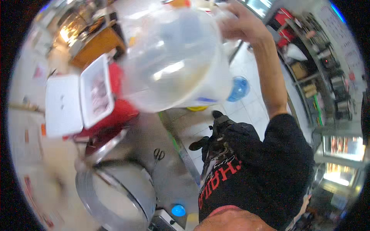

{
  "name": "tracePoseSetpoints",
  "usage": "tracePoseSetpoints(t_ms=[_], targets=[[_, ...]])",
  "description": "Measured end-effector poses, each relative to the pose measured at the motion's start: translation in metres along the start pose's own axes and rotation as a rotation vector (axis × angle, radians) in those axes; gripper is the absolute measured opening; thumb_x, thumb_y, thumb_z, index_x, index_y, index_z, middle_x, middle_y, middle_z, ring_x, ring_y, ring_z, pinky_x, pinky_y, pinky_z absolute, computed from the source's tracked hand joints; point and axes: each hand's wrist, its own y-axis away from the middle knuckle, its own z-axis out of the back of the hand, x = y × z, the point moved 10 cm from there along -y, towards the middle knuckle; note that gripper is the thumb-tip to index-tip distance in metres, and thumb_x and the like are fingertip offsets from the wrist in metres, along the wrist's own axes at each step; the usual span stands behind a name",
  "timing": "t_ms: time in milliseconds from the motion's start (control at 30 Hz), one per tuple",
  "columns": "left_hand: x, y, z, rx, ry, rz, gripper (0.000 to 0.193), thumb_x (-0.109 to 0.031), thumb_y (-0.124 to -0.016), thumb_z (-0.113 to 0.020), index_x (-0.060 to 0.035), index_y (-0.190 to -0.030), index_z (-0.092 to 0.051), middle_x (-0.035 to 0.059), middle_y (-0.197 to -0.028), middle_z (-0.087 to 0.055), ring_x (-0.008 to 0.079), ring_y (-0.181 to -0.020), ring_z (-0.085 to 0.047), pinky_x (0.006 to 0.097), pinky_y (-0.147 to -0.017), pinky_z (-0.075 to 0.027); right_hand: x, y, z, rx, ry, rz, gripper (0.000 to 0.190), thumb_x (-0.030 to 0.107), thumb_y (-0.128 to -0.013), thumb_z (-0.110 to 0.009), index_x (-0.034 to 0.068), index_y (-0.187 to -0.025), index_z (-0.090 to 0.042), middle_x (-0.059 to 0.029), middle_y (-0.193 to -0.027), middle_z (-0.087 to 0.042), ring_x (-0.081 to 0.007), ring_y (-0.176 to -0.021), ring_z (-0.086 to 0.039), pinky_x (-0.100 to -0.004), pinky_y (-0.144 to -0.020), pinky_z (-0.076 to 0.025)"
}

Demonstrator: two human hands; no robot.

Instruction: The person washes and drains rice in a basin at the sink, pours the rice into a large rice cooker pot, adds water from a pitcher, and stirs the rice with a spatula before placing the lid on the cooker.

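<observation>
My right hand (240, 26), blurred by motion, is at the upper edge of a large translucent plastic tub (173, 57) and appears to grip it. The tub is raised and tilted, and a patch of yellowish residue or liquid shows through it. My left hand is out of view. Left of the tub, a red cooler box (115, 78) with a white lining has its white lid (63, 105) swung back, and pinkish contents lie inside. Lower down, a big round metal pot (138, 184) holds something pale. Black-handled scissors (159, 154) lie on the grey metal worktop (173, 176).
A blue bowl (178, 210) sits at the worktop's lower edge. On the tiled floor are a blue plastic item (239, 89) and a yellow item (197, 108), partly hidden. Loaded shelves (306, 78) line the right side. An orange-brown box-like object (98, 47) stands at upper left.
</observation>
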Motion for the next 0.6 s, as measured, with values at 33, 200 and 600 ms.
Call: tracePoseSetpoints(t_ms=[33,200,600], targets=[[-0.022,0.000,-0.014,0.008,-0.064,0.006,0.034,-0.033,-0.079,-0.056,-0.0103,-0.105,-0.053,0.0060,-0.087,-0.054,0.0233,-0.073,-0.056,0.0369,-0.063,-0.048,-0.052,0.020,0.045,-0.009,0.143,-0.085,0.034,0.014,-0.070,-0.070,0.002,-0.099,-0.055,0.0018,-0.064,-0.053,-0.0062,-0.052,-0.047,-0.0197,-0.044,-0.038],[-0.122,0.006,-0.066,-0.051,-0.295,0.040,0.037,-0.035,-0.079,-0.057,-0.0114,-0.108,-0.052,0.0053,-0.085,-0.054,0.0224,-0.072,-0.057,0.0365,-0.062,-0.048,-0.283,0.087,0.108,0.145,0.077,-0.578,0.023,0.027,-0.078,-0.066,0.004,-0.077,-0.063,0.0015,-0.058,-0.053,-0.0061,-0.050,-0.049,-0.0213,-0.047,-0.040],[-0.105,0.083,-0.056,0.007,-0.317,0.299,0.039,-0.035,-0.080,-0.058,-0.0101,-0.110,-0.051,0.0057,-0.082,-0.054,0.0225,-0.070,-0.056,0.0321,-0.055,-0.046,-0.797,0.271,0.088,0.194,1.026,-0.935,0.013,0.012,-0.071,-0.053,0.006,-0.071,-0.064,-0.0176,-0.077,-0.062,-0.0318,-0.072,-0.062,-0.0431,-0.063,-0.050]])
